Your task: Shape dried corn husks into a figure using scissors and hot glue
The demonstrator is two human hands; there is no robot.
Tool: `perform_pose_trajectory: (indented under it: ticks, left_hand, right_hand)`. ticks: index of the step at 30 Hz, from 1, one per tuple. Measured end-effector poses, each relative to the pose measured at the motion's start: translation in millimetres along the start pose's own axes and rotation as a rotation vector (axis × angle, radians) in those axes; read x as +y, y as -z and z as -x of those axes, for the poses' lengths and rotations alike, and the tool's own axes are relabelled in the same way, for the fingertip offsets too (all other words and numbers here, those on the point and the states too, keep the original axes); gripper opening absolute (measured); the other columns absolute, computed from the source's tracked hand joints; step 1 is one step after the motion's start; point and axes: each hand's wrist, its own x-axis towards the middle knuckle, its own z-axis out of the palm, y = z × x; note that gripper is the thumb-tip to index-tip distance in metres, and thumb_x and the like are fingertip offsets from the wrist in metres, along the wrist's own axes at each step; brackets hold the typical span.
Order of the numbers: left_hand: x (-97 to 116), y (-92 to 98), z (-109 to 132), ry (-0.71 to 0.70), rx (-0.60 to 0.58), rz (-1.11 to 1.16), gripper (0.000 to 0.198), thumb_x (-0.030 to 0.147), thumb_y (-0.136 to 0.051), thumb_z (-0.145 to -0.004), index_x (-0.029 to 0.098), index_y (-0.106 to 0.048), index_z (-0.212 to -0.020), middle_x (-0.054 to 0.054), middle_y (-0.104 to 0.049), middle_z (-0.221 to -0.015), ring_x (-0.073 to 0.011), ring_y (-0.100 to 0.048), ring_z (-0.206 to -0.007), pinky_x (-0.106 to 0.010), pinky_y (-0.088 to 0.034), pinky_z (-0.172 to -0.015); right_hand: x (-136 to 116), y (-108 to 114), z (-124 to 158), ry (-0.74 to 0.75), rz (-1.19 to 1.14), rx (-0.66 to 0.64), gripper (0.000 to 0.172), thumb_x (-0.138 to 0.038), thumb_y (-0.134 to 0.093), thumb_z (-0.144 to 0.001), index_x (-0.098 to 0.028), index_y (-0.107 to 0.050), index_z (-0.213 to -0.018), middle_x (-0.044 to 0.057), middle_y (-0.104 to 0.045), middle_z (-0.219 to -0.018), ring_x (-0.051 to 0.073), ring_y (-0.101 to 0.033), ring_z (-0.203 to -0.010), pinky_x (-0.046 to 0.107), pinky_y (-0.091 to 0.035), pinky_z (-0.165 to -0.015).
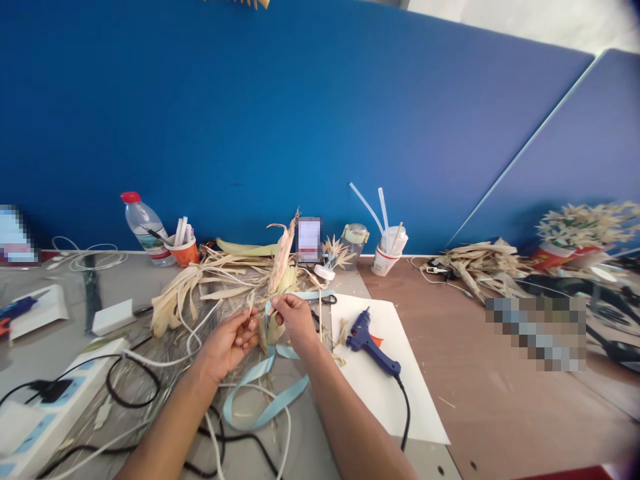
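My left hand is closed, thumb and fingers pinching a thin pale strip of corn husk. Close beside it, my right hand pinches a light blue ribbon. The ribbon's loose length loops down onto the grey table below both hands. Just beyond my fingers rises a dried corn husk bundle; its lower part is partly hidden by them. More dried husks lie spread out behind my left hand.
At right, a blue glue gun lies on white paper. Cables and a power strip cover the left. Along the blue partition stand a bottle, an orange cup, a phone and a white cup.
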Motion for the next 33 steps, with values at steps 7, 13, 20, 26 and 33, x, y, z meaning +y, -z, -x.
perform_pose_trajectory:
  ticks: [7,13,20,26,33]
  left_hand:
    - [-0.1,-3.1,4.5,-0.003,-0.043,-0.006,0.009,0.011,-0.066,-0.071,0.010,-0.059,-0.077,0.002,-0.054,-0.061,-0.0004,-0.037,-0.039,-0.015,-0.033,-0.041]
    - [0.0,-3.0,4.2,-0.004,-0.034,-0.008,0.013,0.012,-0.068,-0.069,0.011,-0.059,-0.078,0.002,-0.054,-0.060,-0.0008,-0.038,-0.039,-0.015,-0.033,-0.040]
    - [-5.1,-5.4,5.0,-0.041,-0.013,-0.072,0.017,0.017,-0.071,-0.067,0.013,-0.059,-0.079,0.000,-0.059,-0.072,-0.0001,-0.037,-0.040,-0.016,-0.031,-0.039]
    - [-9.5,-9.9,6.8,-0.031,-0.075,-0.194,0.017,0.020,-0.072,-0.067,0.010,-0.064,-0.078,0.002,-0.052,-0.056,-0.0020,-0.037,-0.041,-0.016,-0.031,-0.040]
    - [-4.6,-3.6,2.6,-0.001,-0.025,-0.011,0.010,0.014,-0.070,-0.069,0.009,-0.063,-0.073,0.001,-0.055,-0.059,-0.0002,-0.036,-0.040,-0.014,-0.032,-0.039]
  right_hand:
    - [1.0,-0.4,0.7,-0.013,-0.021,-0.032,0.013,-0.029,-0.058,-0.064,-0.016,-0.058,-0.061,-0.004,-0.052,-0.053,0.006,-0.038,-0.042,0.021,-0.028,-0.044]
    - [4.0,-0.6,-0.9,-0.052,-0.047,-0.011,0.016,-0.026,-0.057,-0.060,-0.016,-0.060,-0.073,-0.006,-0.050,-0.052,0.007,-0.038,-0.042,0.021,-0.028,-0.044]
    - [8.6,-1.2,-1.4,-0.033,0.016,0.029,0.011,-0.022,-0.050,-0.061,-0.017,-0.056,-0.069,-0.008,-0.042,-0.047,0.007,-0.032,-0.042,0.021,-0.025,-0.044]
    - [14.7,-1.5,-0.8,0.004,0.106,0.104,0.016,-0.017,-0.045,-0.060,-0.019,-0.053,-0.073,-0.008,-0.045,-0.049,0.009,-0.040,-0.045,0.021,-0.032,-0.048]
    - [7.2,-4.6,3.9,-0.117,-0.105,-0.049,0.015,-0.018,-0.053,-0.058,-0.018,-0.056,-0.073,-0.007,-0.049,-0.050,0.007,-0.039,-0.042,0.021,-0.029,-0.045]
